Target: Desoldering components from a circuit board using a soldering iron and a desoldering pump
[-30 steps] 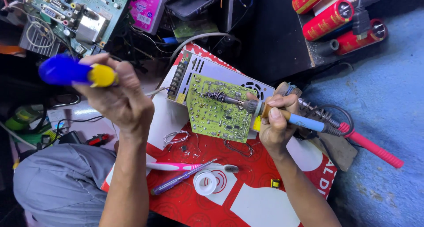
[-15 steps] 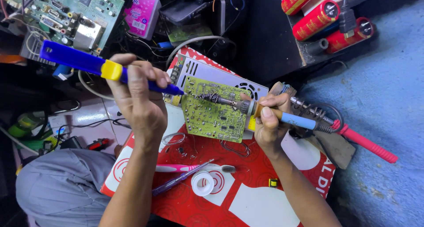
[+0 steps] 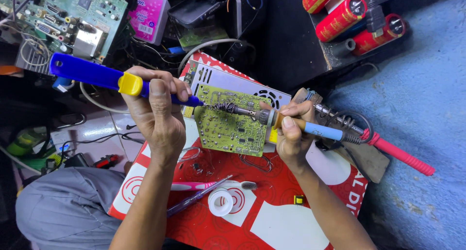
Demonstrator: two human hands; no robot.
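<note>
Left hand (image 3: pixel 158 116) grips the blue pump (image 3: pixel 104 77), right hand (image 3: pixel 291 133) the soldering iron (image 3: pixel 272 116), tips meeting near the green board's (image 3: pixel 228 128) top edge: desoldering, suction wanted next.

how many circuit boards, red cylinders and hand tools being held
circuit boards: 2 (one under the tools, one top left)
red cylinders: 3
held tools: 2, blue pump in left hand, iron in right hand
total: 7

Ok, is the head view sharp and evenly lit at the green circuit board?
Head view: the green circuit board and both hands are sharp and brightly lit; glare on the glossy white tape roll is mild; the upper centre clutter falls into dark shadow.
</note>
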